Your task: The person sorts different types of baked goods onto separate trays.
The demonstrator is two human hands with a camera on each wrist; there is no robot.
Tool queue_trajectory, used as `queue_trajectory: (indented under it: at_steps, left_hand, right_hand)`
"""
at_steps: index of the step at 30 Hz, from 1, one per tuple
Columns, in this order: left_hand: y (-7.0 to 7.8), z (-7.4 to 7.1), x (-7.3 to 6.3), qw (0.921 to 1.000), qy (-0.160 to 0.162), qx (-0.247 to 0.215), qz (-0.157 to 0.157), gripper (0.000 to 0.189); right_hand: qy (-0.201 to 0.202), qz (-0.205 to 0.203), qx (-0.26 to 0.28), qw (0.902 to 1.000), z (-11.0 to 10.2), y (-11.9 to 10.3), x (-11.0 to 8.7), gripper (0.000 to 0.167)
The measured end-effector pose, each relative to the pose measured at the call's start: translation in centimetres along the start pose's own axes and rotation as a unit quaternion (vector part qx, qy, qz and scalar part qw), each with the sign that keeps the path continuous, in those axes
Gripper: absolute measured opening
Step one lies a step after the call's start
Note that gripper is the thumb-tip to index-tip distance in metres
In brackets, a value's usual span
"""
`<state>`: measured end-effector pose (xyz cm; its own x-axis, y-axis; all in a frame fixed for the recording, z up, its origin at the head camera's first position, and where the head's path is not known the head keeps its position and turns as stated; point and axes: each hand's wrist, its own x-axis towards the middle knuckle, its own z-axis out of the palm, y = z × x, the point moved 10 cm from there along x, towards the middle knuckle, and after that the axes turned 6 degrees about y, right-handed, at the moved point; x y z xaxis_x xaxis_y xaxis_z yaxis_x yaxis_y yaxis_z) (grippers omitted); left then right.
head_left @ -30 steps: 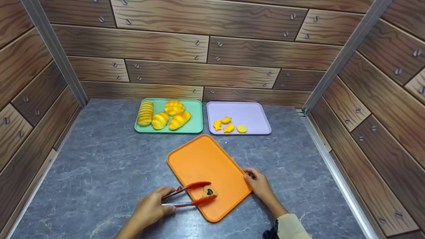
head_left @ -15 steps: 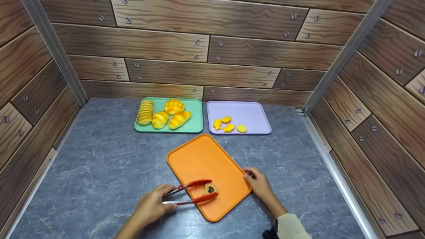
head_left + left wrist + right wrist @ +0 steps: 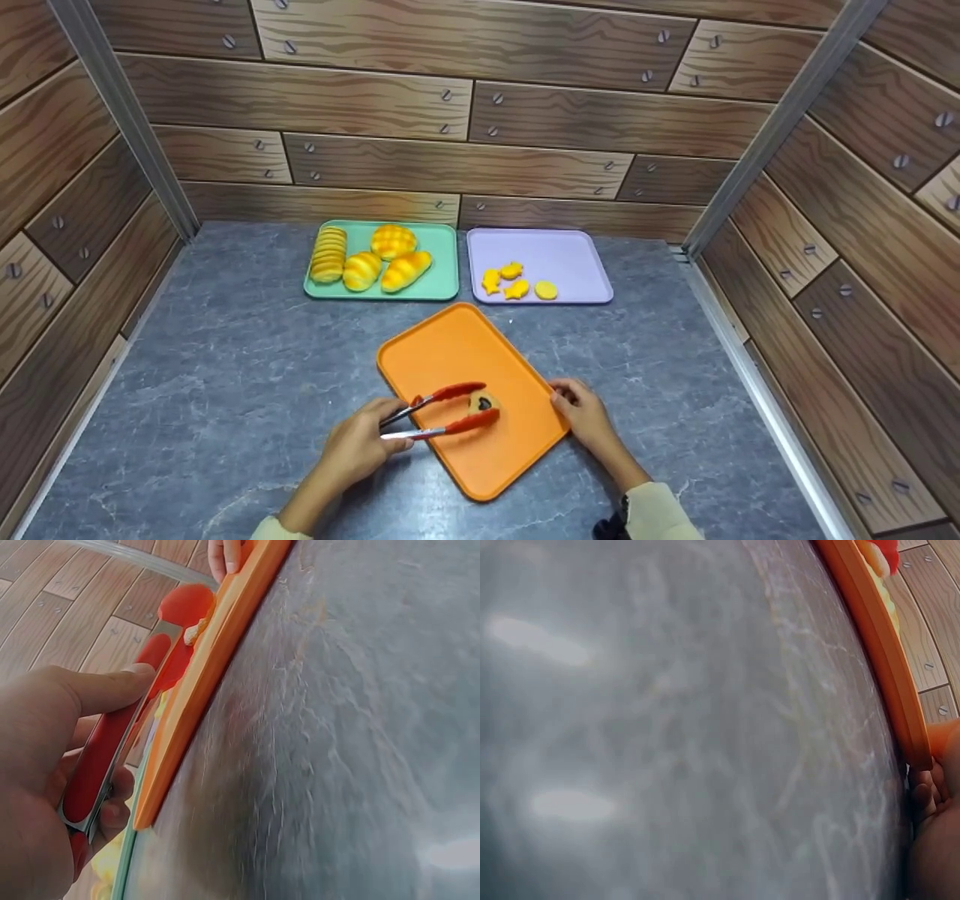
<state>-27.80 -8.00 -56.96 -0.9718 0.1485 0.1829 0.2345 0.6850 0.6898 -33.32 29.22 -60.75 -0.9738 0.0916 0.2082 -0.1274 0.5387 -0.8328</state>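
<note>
My left hand (image 3: 360, 441) grips a pair of tongs (image 3: 471, 421) with red tips, thumb on one arm and fingers round the other. Between the tips is a small tan cookie (image 3: 475, 406) with a dark heart-shaped centre, over the middle of the orange tray (image 3: 439, 352). In the left wrist view, the tongs' red handle (image 3: 101, 765) lies in the hand, and the cookie (image 3: 192, 633) shows low near the tray's rim. My right hand (image 3: 589, 420) pinches the tray's right edge; the right wrist view shows its fingers under the rim (image 3: 889, 667).
Behind stands a green tray (image 3: 442, 281) with several bread pieces (image 3: 406, 271). Beside it is a lilac tray (image 3: 577, 259) bearing yellow fish-shaped pieces (image 3: 517, 289) and a round yellow piece (image 3: 546, 290). Wood-patterned walls (image 3: 375, 97) enclose the grey marbled table (image 3: 247, 360).
The left hand has moved forward and slightly right, carrying the tongs and cookie farther up over the orange tray. The right hand and the trays have stayed in place.
</note>
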Motion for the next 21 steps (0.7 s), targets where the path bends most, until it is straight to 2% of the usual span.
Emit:
queue_trajectory:
  at_steps: [8, 21]
  left_hand:
    - [0.4, 0.7, 2.4, 0.9996, 0.025, -0.006, -0.009, 0.053]
    - [1.0, 1.4, 7.9, 0.9974, 0.068, -0.011, -0.020, 0.055]
  right_hand:
    - [-0.002, 0.026, -0.008, 0.9996, 0.1, 0.2, -0.1, 0.017]
    - [0.005, 0.002, 0.000, 1.0000, 0.0, -0.1, -0.1, 0.016]
